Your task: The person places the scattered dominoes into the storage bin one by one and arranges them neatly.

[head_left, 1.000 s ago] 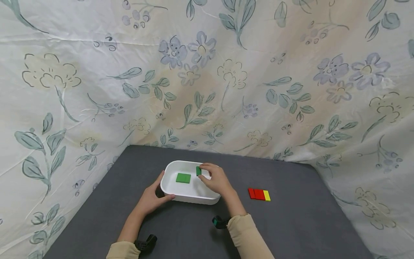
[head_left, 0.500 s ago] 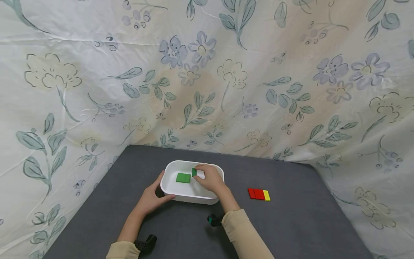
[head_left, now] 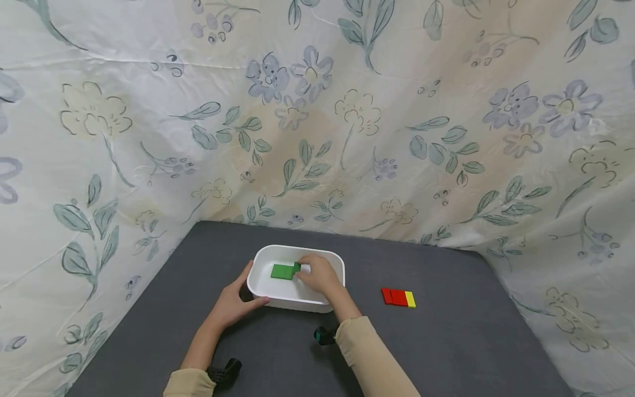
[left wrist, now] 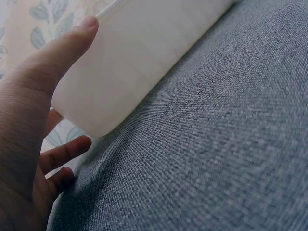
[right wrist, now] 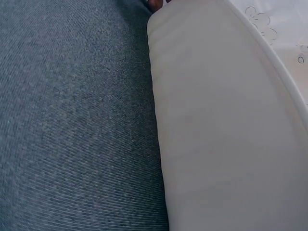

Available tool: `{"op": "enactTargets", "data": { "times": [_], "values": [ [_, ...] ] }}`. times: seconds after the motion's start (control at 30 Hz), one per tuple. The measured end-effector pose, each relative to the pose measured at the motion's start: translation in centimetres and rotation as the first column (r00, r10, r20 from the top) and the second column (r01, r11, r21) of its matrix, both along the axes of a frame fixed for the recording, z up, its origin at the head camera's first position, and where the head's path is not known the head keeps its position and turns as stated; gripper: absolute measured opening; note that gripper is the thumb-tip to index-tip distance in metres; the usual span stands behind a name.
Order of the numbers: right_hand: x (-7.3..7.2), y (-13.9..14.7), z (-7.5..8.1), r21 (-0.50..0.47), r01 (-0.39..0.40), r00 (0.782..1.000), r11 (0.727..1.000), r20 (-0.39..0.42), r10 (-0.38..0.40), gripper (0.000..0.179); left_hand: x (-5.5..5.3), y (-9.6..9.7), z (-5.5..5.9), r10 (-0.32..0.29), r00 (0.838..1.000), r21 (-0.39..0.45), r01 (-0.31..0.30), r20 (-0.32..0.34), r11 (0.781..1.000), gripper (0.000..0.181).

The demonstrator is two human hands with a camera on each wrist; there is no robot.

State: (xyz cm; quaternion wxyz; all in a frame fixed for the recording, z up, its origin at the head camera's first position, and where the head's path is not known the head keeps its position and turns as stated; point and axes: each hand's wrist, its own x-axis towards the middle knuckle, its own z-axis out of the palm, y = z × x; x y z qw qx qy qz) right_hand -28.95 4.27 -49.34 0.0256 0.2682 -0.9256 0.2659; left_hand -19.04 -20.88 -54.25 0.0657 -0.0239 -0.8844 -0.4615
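A white plastic tub [head_left: 297, 304] stands on the dark grey cloth. My left hand [head_left: 232, 304] holds its left end, thumb against the front wall and fingers round the far side; in the left wrist view the thumb [left wrist: 72, 45] lies along the wall [left wrist: 139, 62] while some fingers are hidden behind it. Inside the tub, green tiles [head_left: 282, 272] lie flat side by side. My right hand [head_left: 319, 274] reaches in and pinches another green tile [head_left: 297, 267], tilted up at their right edge. The right wrist view shows only the tub's outer wall [right wrist: 216, 106], not the held tile.
To the right of the tub, red tiles [head_left: 394, 296] and a yellow tile [head_left: 410, 299] lie in a row on the cloth-covered table [head_left: 461, 331]. A flowered curtain [head_left: 317, 138] hangs behind and along both sides.
My right hand has moved left inside the tub, bringing its green tile from well right of the flat green tiles to their edge. The left hand stays put on the tub.
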Motion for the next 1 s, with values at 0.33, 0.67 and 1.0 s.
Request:
{"op": "enactTargets", "data": {
  "times": [0.33, 0.67, 1.0],
  "values": [
    [-0.4, -0.7, -0.1, 0.058, 0.040, 0.999, 0.998, 0.029, -0.042, 0.036, -0.4, -0.1, 0.3, 0.004, 1.000, -0.010, -0.004, 0.009, 1.000, 0.122],
    [-0.8, -1.3, -0.4, 0.112, 0.061, 0.997, 0.992, 0.048, -0.067, 0.035, -0.7, -0.3, 0.4, 0.002, 1.000, -0.024, -0.002, -0.001, 1.000, 0.121],
    [-0.5, -1.5, 0.0, 0.114, 0.066, 0.996, 0.991, 0.055, -0.072, 0.036, -0.9, -0.5, 0.5, -0.016, 1.000, -0.007, 0.016, 0.004, 1.000, 0.120]
  ]
}}
